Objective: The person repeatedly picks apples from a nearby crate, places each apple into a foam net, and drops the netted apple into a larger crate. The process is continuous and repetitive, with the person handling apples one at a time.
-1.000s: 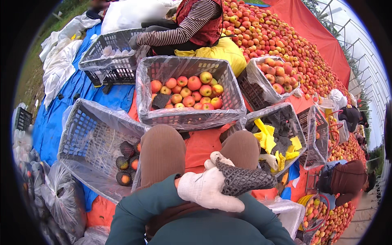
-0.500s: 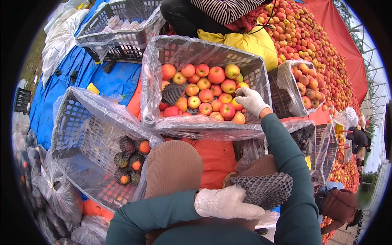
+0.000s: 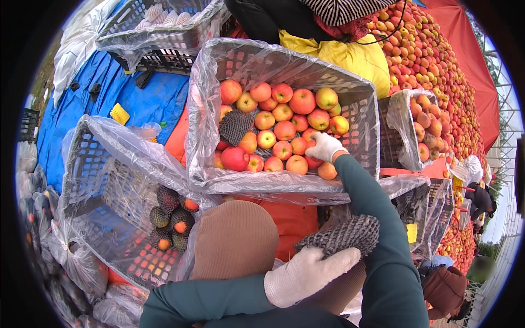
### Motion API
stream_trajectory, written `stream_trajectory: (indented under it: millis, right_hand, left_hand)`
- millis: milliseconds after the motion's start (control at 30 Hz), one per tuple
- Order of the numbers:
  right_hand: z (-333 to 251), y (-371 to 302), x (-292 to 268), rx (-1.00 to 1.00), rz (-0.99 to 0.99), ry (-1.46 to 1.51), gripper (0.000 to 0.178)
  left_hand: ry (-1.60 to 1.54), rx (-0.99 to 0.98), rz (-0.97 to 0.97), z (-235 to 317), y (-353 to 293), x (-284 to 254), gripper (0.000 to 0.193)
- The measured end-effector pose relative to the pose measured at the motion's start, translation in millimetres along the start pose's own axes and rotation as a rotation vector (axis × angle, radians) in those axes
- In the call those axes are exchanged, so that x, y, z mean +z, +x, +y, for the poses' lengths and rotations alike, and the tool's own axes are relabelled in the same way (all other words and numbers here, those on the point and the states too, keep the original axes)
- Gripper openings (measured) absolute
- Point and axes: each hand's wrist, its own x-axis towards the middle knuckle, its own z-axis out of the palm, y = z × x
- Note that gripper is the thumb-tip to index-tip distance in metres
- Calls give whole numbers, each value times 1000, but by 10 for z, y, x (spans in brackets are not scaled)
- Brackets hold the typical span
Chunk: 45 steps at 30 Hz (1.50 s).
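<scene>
One gloved left hand point(image 3: 305, 276) is closed around a dark net sleeve point(image 3: 343, 235), thumb to one side, presumably so it cannot slip. Ahead of that grip, we see the right hand point(image 3: 326, 147) past the near rim of a crate point(image 3: 359, 131), its fingertips down among the apples point(image 3: 284, 130); we cannot tell whether they clamp one. We judge that the plastic liner point(image 3: 273, 185), folded over the rim, shields the fruit from the hard edge. Left of the right hand, a loose net point(image 3: 237, 127) covers several apples and may obstruct access to them. We note a second crate point(image 3: 123, 183) left of the left hand, holding netted apples point(image 3: 180, 221), with a brown knee point(image 3: 235, 238) between.
</scene>
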Motion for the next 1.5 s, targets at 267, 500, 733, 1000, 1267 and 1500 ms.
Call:
stream_trajectory:
  millis: [267, 500, 733, 1000, 1267, 1500]
  right_hand:
    - [-215, -1646, -1187, -524, 113, 1935, 66]
    - [-965, -2889, -566, -615, 841, 1416, 74]
    - [-1081, -3592, -175, -368, 1021, 1317, 45]
    - [-1064, -4122, 473, -537, 186, 1308, 29]
    - [-1295, -4037, 331, -503, 187, 1814, 11]
    - [-1690, -4060, 9, -868, 895, 584, 27]
  left_hand:
    - [1138, 696, 145, -297, 210, -164, 30]
    - [-171, 437, -18, -266, 55, 132, 28]
    - [-109, 261, -313, -442, -450, 120, 51]
    - [29, 100, -634, -511, -1441, 239, 69]
    - [76, 339, -306, -751, -1790, -276, 51]
    - [453, 733, 358, -519, -1542, -251, 60]
